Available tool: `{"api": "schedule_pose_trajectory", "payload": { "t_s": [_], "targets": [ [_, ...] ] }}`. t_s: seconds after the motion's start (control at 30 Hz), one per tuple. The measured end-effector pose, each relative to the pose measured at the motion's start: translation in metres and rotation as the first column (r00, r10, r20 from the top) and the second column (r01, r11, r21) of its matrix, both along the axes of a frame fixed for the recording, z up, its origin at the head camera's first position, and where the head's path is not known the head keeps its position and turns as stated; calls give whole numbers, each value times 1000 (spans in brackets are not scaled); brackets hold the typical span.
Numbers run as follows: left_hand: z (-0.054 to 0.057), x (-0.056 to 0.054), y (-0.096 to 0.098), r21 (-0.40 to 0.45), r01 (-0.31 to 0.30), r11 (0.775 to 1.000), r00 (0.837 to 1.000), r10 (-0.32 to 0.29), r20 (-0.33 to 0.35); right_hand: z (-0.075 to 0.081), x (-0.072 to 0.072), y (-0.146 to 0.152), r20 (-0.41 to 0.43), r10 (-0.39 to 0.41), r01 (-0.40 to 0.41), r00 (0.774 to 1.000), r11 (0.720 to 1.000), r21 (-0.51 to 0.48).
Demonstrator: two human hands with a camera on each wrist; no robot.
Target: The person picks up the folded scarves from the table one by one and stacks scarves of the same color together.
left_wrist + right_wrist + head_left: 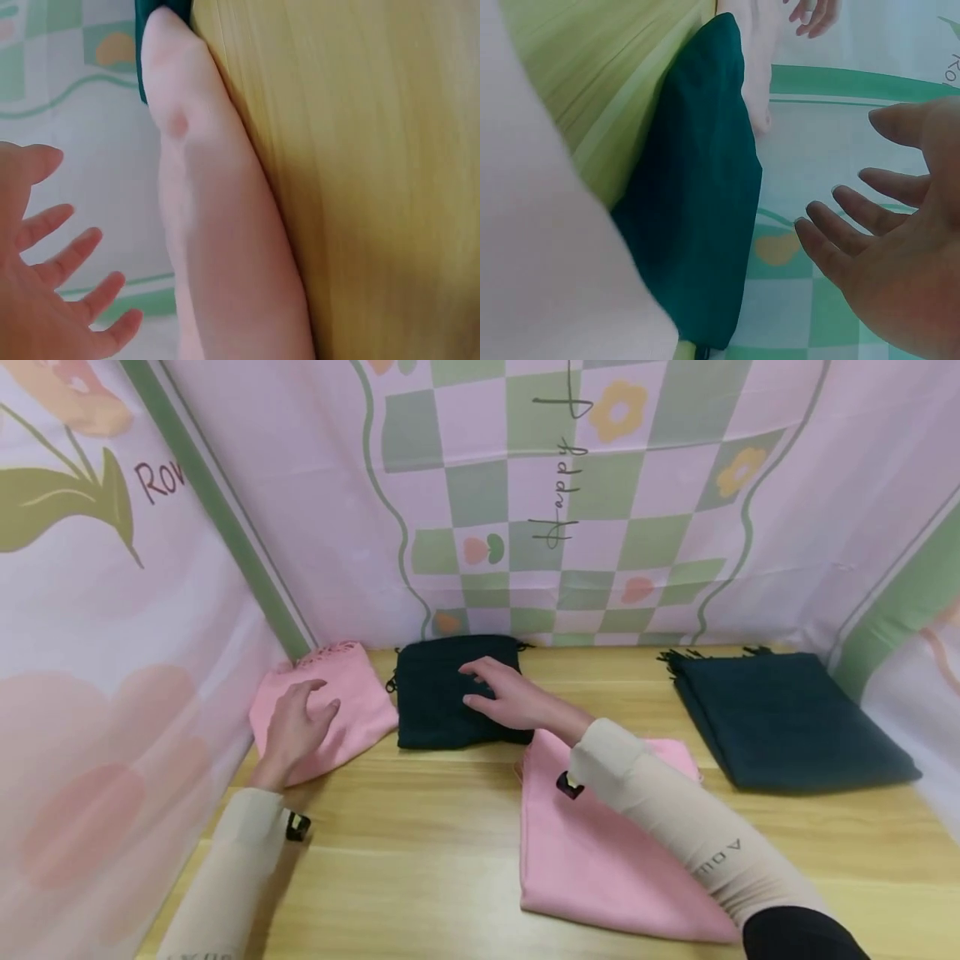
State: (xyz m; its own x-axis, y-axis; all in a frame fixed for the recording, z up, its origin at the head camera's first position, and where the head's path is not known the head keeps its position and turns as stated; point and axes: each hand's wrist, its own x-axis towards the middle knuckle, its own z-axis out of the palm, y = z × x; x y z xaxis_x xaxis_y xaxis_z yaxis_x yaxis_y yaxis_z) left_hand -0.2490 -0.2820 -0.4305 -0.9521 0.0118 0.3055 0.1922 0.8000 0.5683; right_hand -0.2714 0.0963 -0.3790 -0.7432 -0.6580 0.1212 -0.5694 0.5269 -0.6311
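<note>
Sleeves (663, 806) nearest, your left hand (294, 731) and right hand (513, 695) are hovering loosely spread, empty, near the middle dark cloth (427, 697), ideally reaching gently.

The left forearm (228, 881), in a pale sleeve (251, 822), reaches forward from the near left of the dark middle cloth (431, 702). The left hand (296, 727) hangs in the air to that cloth's left, its 4 fingers (75, 256) relaxed, slightly bent and spread, the thumb (41, 161) apart. The right forearm (671, 814), likewise sleeved, slants in from the cloth's near right, its wrist (568, 718) bare past the cuff (596, 747). The right hand (506, 693) hovers above the cloth, its 4 fingers (870, 210) loosely bent and its thumb (900, 124) standing clear of them.
</note>
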Motion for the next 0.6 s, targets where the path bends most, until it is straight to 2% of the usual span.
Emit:
{"api": "schedule_pose_trajectory", "payload": {
  "t_s": [0.17, 0.43, 0.6],
  "targets": [
    [1, -2, -10, -14, -31, 999, 999, 31, 17, -3, -10, -15, -15, 18, -18, 1000, 1000, 20],
    [3, -5, -22, -19, -41, 999, 997, 42, 67, -4, -18, -34, -57, 20, -11, 998, 988, 154],
    [3, -2, -34, -86, -102, 991, 987, 112, 117, -8, -25, -51, -45, 42, -32, 998, 978, 207]
  ]
}}
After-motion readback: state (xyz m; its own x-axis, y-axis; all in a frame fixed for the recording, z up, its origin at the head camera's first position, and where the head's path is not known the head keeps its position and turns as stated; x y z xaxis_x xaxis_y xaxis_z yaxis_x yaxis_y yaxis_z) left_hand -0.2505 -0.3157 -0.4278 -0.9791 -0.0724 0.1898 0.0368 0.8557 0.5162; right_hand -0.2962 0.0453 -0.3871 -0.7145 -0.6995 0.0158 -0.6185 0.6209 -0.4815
